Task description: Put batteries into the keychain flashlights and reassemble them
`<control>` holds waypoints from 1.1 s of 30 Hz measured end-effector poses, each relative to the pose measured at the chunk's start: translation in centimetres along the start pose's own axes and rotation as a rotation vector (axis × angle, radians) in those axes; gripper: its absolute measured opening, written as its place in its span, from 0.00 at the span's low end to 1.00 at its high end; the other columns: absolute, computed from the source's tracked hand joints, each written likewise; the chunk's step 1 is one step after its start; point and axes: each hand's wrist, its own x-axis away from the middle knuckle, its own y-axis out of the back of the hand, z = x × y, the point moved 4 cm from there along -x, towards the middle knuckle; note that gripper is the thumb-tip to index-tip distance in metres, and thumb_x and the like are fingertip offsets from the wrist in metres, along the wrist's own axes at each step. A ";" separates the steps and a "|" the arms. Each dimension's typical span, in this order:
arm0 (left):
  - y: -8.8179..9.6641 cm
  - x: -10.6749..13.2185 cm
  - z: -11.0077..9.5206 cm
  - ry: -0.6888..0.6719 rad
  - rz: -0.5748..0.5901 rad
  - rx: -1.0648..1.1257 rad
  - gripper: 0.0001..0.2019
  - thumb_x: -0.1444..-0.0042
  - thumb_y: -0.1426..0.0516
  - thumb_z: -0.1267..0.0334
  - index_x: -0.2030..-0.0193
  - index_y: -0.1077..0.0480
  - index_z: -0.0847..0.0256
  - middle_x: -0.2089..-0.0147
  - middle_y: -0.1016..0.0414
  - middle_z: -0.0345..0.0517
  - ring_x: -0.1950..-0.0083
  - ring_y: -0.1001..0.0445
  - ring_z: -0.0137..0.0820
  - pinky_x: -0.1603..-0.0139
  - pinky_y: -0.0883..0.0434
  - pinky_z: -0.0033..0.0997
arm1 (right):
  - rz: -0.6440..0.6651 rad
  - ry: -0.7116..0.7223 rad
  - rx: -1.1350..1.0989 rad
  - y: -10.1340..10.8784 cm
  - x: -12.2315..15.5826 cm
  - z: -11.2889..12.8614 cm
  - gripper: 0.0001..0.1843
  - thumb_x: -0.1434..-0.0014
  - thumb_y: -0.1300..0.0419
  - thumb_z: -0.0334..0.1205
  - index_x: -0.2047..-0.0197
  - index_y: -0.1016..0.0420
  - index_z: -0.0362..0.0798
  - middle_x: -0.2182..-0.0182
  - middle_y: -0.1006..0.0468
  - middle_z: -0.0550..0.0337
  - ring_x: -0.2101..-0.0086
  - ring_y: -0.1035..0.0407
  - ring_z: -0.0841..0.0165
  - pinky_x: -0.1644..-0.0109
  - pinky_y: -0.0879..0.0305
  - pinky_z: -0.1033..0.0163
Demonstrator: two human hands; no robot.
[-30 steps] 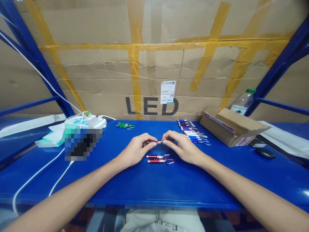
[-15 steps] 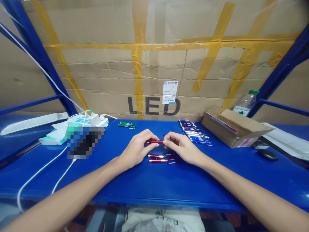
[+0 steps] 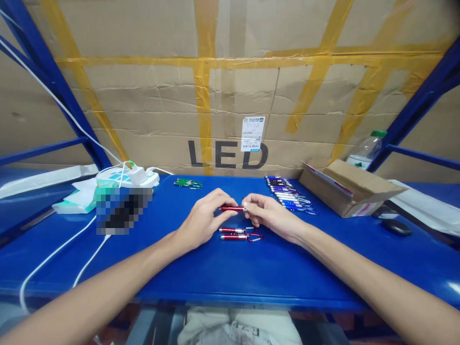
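Note:
Between my two hands lies a slim red keychain flashlight [image 3: 232,209], level and just above the blue tabletop. My left hand [image 3: 210,215] pinches its left part between thumb and fingers. The fingers of my right hand [image 3: 264,211] are closed on its right end, where a bit of silver shows. Nearer to me, two more red flashlights [image 3: 233,237] with red carabiner clips lie side by side on the table. To the right of my hands is a row of several blue, black, purple and silver flashlights [image 3: 285,196] with clips.
Green flashlights [image 3: 188,183] lie at the back. An open cardboard box [image 3: 354,191], a black mouse [image 3: 396,227] and a bottle [image 3: 367,148] stand right. On the left are a power strip [image 3: 151,178], white cables, a tissue pack [image 3: 74,206] and a blurred-out dark object [image 3: 124,213].
My right hand's fingers have shifted on the flashlight's right end, and the hand has turned slightly. My left hand keeps its pinch. The whole view has moved a little.

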 end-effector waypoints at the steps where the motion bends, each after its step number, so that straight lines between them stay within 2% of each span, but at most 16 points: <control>1: -0.1 0.0 0.0 0.009 0.001 0.002 0.06 0.27 0.39 0.61 0.49 0.22 0.60 0.52 0.20 0.49 0.51 0.21 0.36 0.47 0.25 0.35 | -0.022 0.032 0.020 0.1 0.0 0.1 0.26 0.42 0.25 0.61 0.60 0.27 0.49 0.70 0.23 0.65 0.74 0.38 0.73 0.67 0.41 0.63; 8: 0.1 -0.3 0.8 0.093 -0.047 -0.016 0.06 0.28 0.38 0.61 0.51 0.20 0.59 0.55 0.19 0.47 0.54 0.22 0.35 0.51 0.26 0.33 | -0.072 0.226 0.259 0.2 -0.2 1.0 0.23 0.31 0.37 0.63 0.58 0.24 0.49 0.66 0.19 0.59 0.70 0.35 0.68 0.63 0.37 0.60; 15: 0.0 -0.2 1.1 0.092 -0.008 -0.023 0.08 0.26 0.40 0.58 0.50 0.20 0.58 0.55 0.19 0.47 0.53 0.21 0.36 0.49 0.26 0.35 | -0.068 0.264 0.499 -0.1 0.2 1.4 0.21 0.27 0.41 0.58 0.63 0.26 0.49 0.69 0.23 0.62 0.67 0.32 0.67 0.61 0.38 0.61; 17: 0.0 -0.1 1.0 0.062 0.014 -0.028 0.09 0.26 0.41 0.58 0.50 0.21 0.58 0.54 0.20 0.48 0.52 0.21 0.37 0.48 0.25 0.35 | -0.026 0.209 0.443 -0.3 0.2 1.3 0.22 0.28 0.40 0.59 0.64 0.27 0.49 0.71 0.25 0.63 0.69 0.34 0.68 0.63 0.38 0.61; 22: 0.1 0.0 0.6 -0.022 0.029 -0.061 0.09 0.25 0.42 0.59 0.48 0.22 0.58 0.52 0.20 0.50 0.50 0.21 0.37 0.46 0.25 0.37 | 0.090 -0.065 0.025 -0.6 0.3 0.8 0.24 0.38 0.30 0.60 0.66 0.25 0.47 0.75 0.30 0.65 0.76 0.43 0.74 0.73 0.47 0.65; 24: 0.1 0.0 0.4 -0.045 0.026 -0.076 0.09 0.25 0.42 0.60 0.48 0.22 0.59 0.52 0.20 0.51 0.50 0.21 0.37 0.45 0.26 0.37 | 0.111 -0.118 -0.059 -0.7 0.4 0.7 0.24 0.41 0.27 0.60 0.67 0.25 0.46 0.75 0.32 0.66 0.77 0.46 0.75 0.75 0.51 0.66; 27: 0.0 -0.1 0.3 -0.018 0.025 -0.072 0.09 0.25 0.41 0.60 0.48 0.21 0.59 0.53 0.19 0.50 0.51 0.21 0.37 0.46 0.27 0.36 | 0.102 -0.086 0.012 -0.5 0.4 0.7 0.26 0.38 0.30 0.62 0.66 0.25 0.46 0.75 0.31 0.65 0.77 0.44 0.75 0.74 0.49 0.66; 33: -0.6 -0.2 1.6 0.216 0.044 0.016 0.11 0.27 0.40 0.55 0.53 0.18 0.58 0.58 0.18 0.45 0.60 0.23 0.34 0.58 0.28 0.32 | -0.015 0.074 0.245 0.3 0.1 0.8 0.23 0.31 0.37 0.63 0.59 0.27 0.49 0.70 0.26 0.65 0.76 0.43 0.73 0.75 0.47 0.65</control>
